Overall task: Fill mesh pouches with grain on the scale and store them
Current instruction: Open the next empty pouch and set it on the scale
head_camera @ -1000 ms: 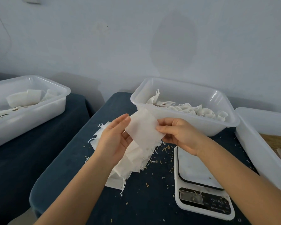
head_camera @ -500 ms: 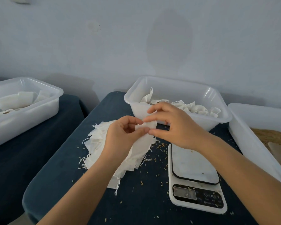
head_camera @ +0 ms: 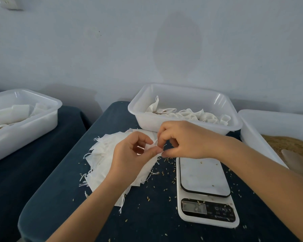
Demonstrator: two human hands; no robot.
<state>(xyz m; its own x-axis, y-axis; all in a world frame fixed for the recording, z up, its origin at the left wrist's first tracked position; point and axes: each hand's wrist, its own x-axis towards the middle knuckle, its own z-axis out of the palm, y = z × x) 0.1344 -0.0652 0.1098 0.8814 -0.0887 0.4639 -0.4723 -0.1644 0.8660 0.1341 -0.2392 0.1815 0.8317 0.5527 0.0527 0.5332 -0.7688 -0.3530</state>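
Both hands up over the dark blue table (head_camera: 147, 215), working one small white mesh pouch (head_camera: 150, 147). My left hand (head_camera: 129, 154) has thumb and forefinger curled and pinching its edge; my right hand (head_camera: 182, 138) pinches the same edge from the other side, fingertips nearly meeting the left's. The pouch is held above a fanned pile of flat white mesh pouches (head_camera: 103, 154) with loose strings; too many overlap to count.

One white digital kitchen scale (head_camera: 205, 187) just right of the pile, platform bare apart from a few stray grains. Loose grain (head_camera: 164, 189) scattered on the table around it.

Three translucent white plastic tubs:
- centre tub (head_camera: 182, 109), behind my hands, holds crumpled white pouches
- left tub (head_camera: 23, 119), on a separate dark surface, holds white pouches
- right tub (head_camera: 269, 123), holds brown grain (head_camera: 287, 145)
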